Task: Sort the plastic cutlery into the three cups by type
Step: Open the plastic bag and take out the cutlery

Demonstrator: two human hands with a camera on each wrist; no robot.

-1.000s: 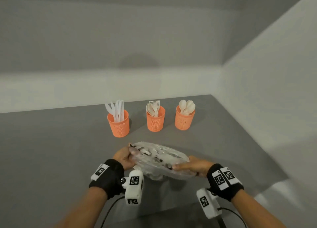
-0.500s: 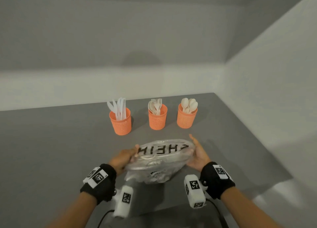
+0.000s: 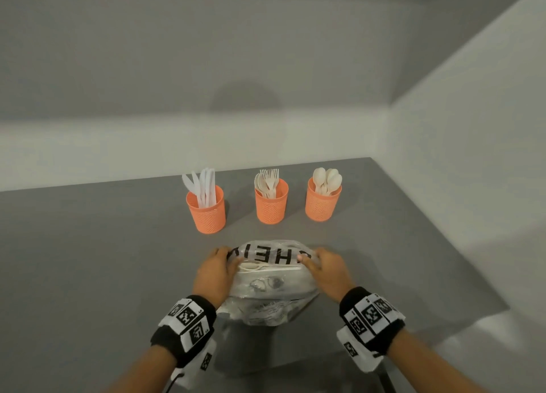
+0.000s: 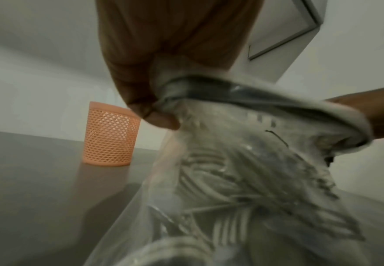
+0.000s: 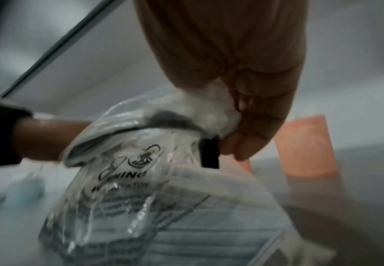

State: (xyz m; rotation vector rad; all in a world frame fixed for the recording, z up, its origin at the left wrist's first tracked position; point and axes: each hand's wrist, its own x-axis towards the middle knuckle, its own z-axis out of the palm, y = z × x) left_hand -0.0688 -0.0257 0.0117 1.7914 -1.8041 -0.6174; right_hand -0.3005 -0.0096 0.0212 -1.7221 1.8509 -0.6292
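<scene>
Fingers (image 4: 156,120) of both hands pinch the clear printed plastic bag (image 3: 266,286) rim, seemingly unopened; spread evenly, avoiding spills.

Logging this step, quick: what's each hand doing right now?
Left hand: grips the plastic bag at its top edge.
Right hand: grips the same bag's other side.

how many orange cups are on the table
3, in a row behind the bag: the left cup holds knives, the middle cup forks, the right cup spoons. None looks hidden.
</scene>
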